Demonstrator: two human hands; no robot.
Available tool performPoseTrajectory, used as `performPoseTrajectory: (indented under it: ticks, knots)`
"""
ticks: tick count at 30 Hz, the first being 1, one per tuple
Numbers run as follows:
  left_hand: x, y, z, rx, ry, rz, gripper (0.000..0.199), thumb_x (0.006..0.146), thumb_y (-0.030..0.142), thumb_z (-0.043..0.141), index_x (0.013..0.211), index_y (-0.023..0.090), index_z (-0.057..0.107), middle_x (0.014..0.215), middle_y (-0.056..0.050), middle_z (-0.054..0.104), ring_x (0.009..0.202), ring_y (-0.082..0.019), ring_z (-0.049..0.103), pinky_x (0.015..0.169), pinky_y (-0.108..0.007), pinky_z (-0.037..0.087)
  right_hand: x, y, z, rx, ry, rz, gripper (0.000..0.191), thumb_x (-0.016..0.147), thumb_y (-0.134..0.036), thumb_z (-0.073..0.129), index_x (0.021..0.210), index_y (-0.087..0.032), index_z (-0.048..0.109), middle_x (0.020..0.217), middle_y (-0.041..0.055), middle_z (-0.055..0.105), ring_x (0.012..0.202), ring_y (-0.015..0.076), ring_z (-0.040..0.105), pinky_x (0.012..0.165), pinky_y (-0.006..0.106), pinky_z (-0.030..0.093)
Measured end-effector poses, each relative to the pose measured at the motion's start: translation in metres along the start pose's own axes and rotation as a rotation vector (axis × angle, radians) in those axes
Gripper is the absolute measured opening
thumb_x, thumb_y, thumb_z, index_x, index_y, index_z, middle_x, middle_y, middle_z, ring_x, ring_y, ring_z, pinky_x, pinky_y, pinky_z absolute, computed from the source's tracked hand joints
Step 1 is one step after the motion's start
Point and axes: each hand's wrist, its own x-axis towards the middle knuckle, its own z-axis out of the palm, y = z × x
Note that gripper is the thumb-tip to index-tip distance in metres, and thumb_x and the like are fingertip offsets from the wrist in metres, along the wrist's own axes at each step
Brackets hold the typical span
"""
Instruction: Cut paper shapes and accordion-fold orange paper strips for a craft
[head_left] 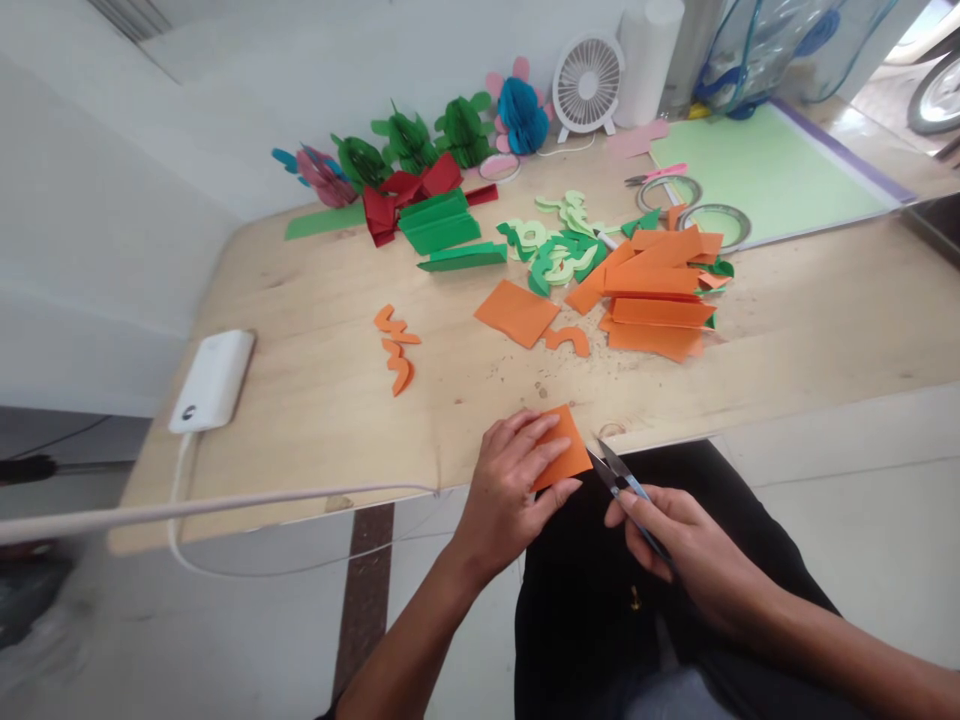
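My left hand (517, 480) grips a small orange paper piece (564, 455) at the table's front edge, fingers on top and thumb below. In my right hand (675, 535) is a pair of scissors (626, 480), its blades parted, the tips beside the paper's right edge. Behind my hands lie a flat orange sheet (517, 313) and a curved orange cutout (571, 340). A stack of folded orange paper (656, 310) sits to the right. More wavy orange cutouts (397, 365) are on the left.
Green cutouts (562, 255), folded green paper (440, 222) and red paper (381, 215) lie farther back. Tape rolls (714, 226), pink-handled scissors (666, 172) and a white fan (589, 85) stand or lie behind. A white power bank (216, 380) with a cable is at left.
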Motion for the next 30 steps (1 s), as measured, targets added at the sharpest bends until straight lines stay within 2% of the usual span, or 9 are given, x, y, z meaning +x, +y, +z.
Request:
performPoseTrajectory:
  ticks: [15,24,30]
  knots:
    - [-0.001,-0.0012,0.0021,0.036,-0.002,0.03,0.028,0.086,0.035,0.062,0.11,0.02,0.066,0.125,-0.012,0.063,0.12,-0.029,0.052,0.098,-0.051,0.045,-0.0039,-0.0004,-0.0025,-0.036,-0.006,0.012,0.046,0.078,-0.063,0.053,0.076,-0.018,0.063,0.049,-0.004,0.045,0.043,0.0077,0.033,0.044,0.024,0.023]
    - [0.0017,-0.0043,-0.003,0.022,-0.039,0.053,0.022,0.088,0.031,0.06,0.105,0.02,0.066,0.124,-0.01,0.064,0.119,-0.027,0.054,0.098,-0.049,0.045,-0.0031,0.0004,-0.0031,-0.019,-0.019,0.012,0.044,0.08,-0.06,0.054,0.076,-0.017,0.063,0.047,-0.0045,0.044,0.043,0.0065,0.032,0.045,0.023,0.023]
    - [0.0029,-0.0067,-0.0057,-0.004,-0.011,0.078,0.018,0.088,0.026,0.059,0.104,0.02,0.066,0.118,-0.009,0.068,0.116,-0.025,0.057,0.097,-0.046,0.047,-0.0045,0.0014,-0.0042,-0.013,-0.02,0.009,0.044,0.082,-0.06,0.052,0.077,-0.018,0.063,0.048,-0.0043,0.045,0.044,0.0067,0.032,0.045,0.023,0.022]
